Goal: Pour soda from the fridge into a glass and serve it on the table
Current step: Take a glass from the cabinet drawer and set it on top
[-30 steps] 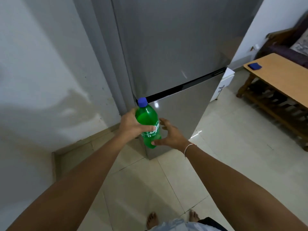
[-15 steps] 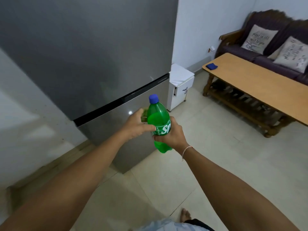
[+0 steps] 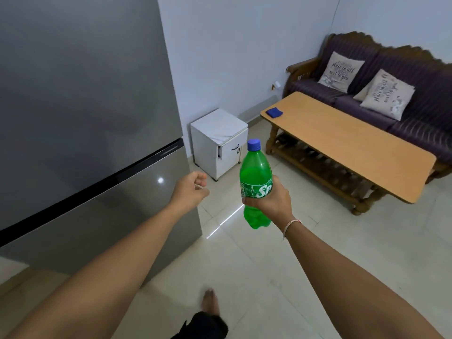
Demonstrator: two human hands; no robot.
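- One bottle of soda (image 3: 255, 177) is in play: green plastic, blue cap on top, and it stands upright in the air, its long axis close to vertical with the cap slightly away from the person.
- The right hand (image 3: 272, 200) holds the bottle around the label, at about the middle of its height; the fingers wrap the near and right side, and the round bottom hangs free under the hand.
- The left hand (image 3: 189, 192) is just to the left of the bottle, apart from it and touching nothing; its fingers are loosely curled and it carries nothing.
- The fridge (image 3: 85, 118) fills the left side of the view and its doors look closed.
- The wooden table (image 3: 347, 145) lies to the right and farther away than the bottle, well apart from it. A small blue cloth (image 3: 274, 112) rests on its far left corner.
- No glass shows on the table or anywhere in the view, so I cannot tell where it is.
- The relation that matters: the table is to the right and ahead of the right hand, and this hand is the nearer one to it. I judge that the bottle needs to travel this way, kept upright.
- The cap is on, so the free left hand is probably the one to unscrew it later.
- Behind the table is a dark sofa (image 3: 403, 77) with two cushions, and a small white cabinet (image 3: 220, 140) stands by the wall beside the fridge.
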